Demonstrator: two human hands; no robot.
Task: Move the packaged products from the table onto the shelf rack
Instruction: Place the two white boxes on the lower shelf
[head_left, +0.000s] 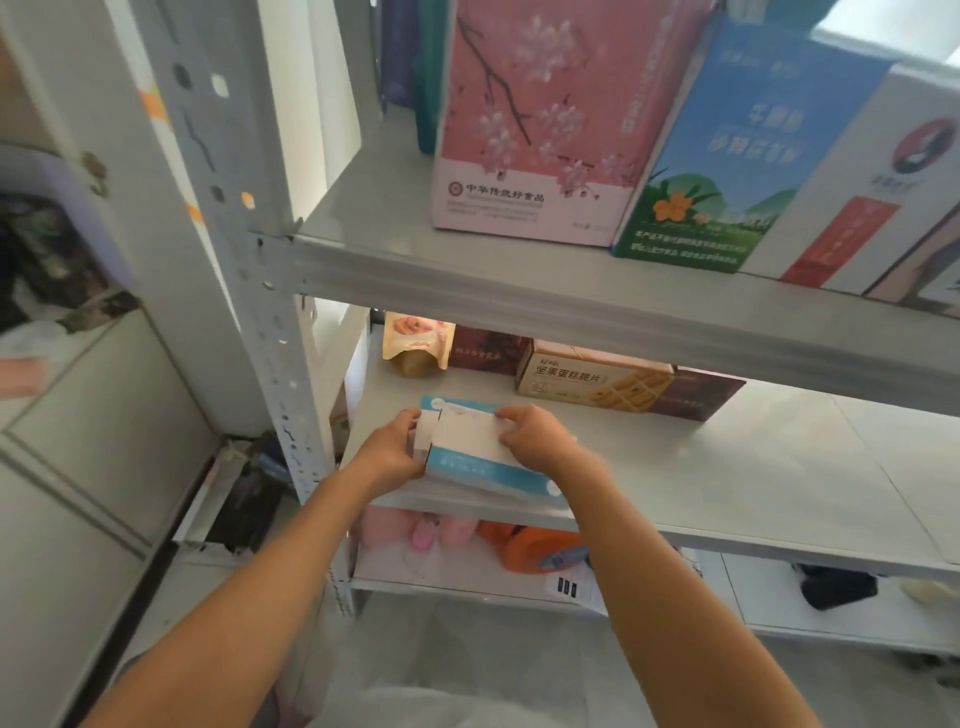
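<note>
A white and light-blue packaged box (470, 441) lies near the front left of the middle shelf (727, 467) of the white metal rack. My left hand (392, 449) grips its left end, where a white flap stands open. My right hand (535, 434) holds its top right edge with curled fingers. The box's underside is hidden, so whether it rests on the shelf is unclear.
Behind the box stand a tan biscuit box (592, 382), dark brown boxes (701, 397) and a yellow pouch (415, 345). The upper shelf carries a pink blossom box (545, 119), a blue box (737, 156) and a white one (872, 182). A rack post (260, 260) rises at left.
</note>
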